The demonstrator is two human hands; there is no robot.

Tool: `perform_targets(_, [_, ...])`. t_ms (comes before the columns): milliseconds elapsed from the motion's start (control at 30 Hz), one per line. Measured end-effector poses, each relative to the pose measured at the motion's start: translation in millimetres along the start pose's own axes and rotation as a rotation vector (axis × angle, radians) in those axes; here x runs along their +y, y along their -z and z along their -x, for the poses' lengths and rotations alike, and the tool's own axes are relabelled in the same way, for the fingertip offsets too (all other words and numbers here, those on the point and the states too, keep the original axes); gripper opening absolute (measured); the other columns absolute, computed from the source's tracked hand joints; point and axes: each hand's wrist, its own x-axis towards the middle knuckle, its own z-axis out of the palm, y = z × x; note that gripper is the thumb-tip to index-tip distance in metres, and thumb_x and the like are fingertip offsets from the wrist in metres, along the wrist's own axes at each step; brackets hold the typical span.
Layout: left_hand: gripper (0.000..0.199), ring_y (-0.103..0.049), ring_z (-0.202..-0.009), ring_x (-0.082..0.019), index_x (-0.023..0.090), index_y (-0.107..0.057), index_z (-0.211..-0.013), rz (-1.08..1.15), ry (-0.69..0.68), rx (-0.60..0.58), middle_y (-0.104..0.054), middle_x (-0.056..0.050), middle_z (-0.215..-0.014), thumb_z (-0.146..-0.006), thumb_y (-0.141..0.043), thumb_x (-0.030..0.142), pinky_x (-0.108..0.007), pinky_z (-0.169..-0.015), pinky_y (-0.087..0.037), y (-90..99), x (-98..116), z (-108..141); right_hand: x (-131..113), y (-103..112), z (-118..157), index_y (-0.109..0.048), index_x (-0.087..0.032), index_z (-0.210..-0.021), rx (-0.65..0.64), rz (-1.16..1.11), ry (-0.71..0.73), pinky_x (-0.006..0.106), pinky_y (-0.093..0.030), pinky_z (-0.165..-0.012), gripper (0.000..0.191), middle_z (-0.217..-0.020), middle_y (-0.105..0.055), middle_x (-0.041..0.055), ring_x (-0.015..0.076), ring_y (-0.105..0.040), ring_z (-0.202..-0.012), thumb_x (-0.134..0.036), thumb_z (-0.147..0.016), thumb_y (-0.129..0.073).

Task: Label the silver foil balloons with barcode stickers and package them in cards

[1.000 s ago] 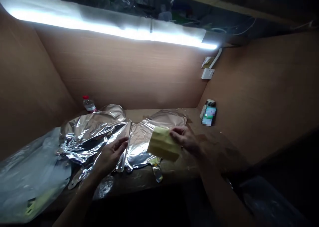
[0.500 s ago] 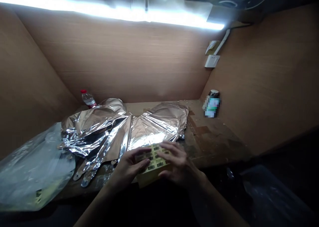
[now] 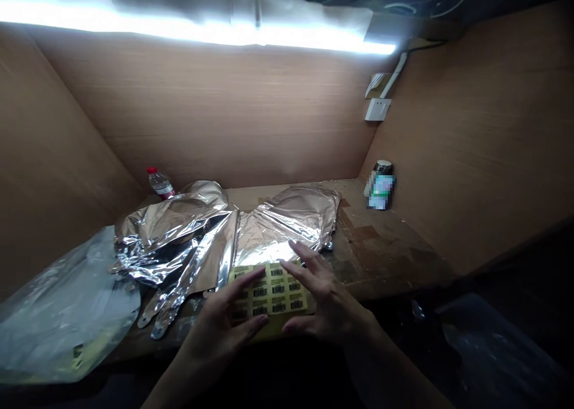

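Between the two hands lies a yellow sheet of barcode labels (image 3: pixel 271 298), printed in rows of small stickers. Its lower edge is lost in shadow and behind the palms, and the digits under the bars are too small to read. The left hand (image 3: pixel 219 316) stands open with its fingers spread, thumb and fingertips against the sheet's left side. The right hand (image 3: pixel 325 301) is just as open, its fingers fanned over the sheet's right edge. Whether either hand grips the sheet or only touches it, I cannot tell.

Just beyond the fingers, crumpled silver foil balloons (image 3: pixel 278 229) spread across the wooden workbench (image 3: pixel 381 259), with narrow foil tabs (image 3: pixel 161 319) reaching toward the left hand. Left of that hand lies a clear plastic bag (image 3: pixel 63 301), a small yellow label showing through it. Far left of the hands, behind the foil, stands a red-capped water bottle (image 3: pixel 160 183). Far right stands a jar (image 3: pixel 381 185), its label pixelated and unreadable. A white wall switch plate (image 3: pixel 377 109) sits higher up.
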Motion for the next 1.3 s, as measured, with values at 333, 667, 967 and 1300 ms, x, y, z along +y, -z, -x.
perform_targets(333, [0.059,-0.068,-0.105,-0.027,0.023,-0.059,-0.133,-0.244,-0.05,0.223,-0.067,-0.011,-0.121,-0.078,-0.08,0.033,-0.034,-0.082,-0.06,5.8,-30,-9,10,-20,-20,-0.069,-0.019,-0.101,-0.236,-0.37,-0.129,0.023,-0.043,-0.066,0.01,-0.081,-0.065,-0.0013,0.0134,-0.058,-0.072,-0.023,-0.092,-0.066])
perform_targets(667, [0.029,-0.06,-0.069,-0.015,0.016,-0.065,-0.09,0.182,0.168,0.059,-0.067,-0.002,-0.077,-0.089,-0.069,0.045,-0.022,-0.061,-0.046,-5.9,-39,-22,31,-47,-19,-0.07,-0.014,-0.103,-0.091,-0.751,-0.285,0.024,-0.049,-0.069,0.021,-0.092,-0.069,0.0036,0.0156,-0.062,-0.081,-0.033,-0.095,-0.065])
perform_targets(967, [0.029,-0.059,-0.069,-0.016,0.017,-0.065,-0.088,-0.004,0.136,0.187,-0.068,-0.002,-0.076,-0.093,-0.063,0.046,-0.023,-0.061,-0.045,-8.6,-52,-13,28,-76,-11,-0.069,-0.019,-0.123,0.098,-0.175,0.028,0.03,-0.054,-0.079,0.026,-0.103,-0.073,0.0096,0.0194,-0.069,-0.089,-0.021,-0.102,-0.053])
perform_targets(1300, [0.026,-0.061,-0.067,-0.018,0.018,-0.066,-0.084,-0.024,0.13,0.24,-0.069,-0.002,-0.076,-0.093,-0.063,0.043,-0.023,-0.058,-0.045,-7.3,-65,1,25,-94,-1,-0.061,-0.022,-0.131,0.171,-0.092,0.114,0.041,-0.056,-0.089,0.035,-0.117,-0.068,0.0112,0.0249,-0.064,-0.104,-0.014,-0.096,-0.057])
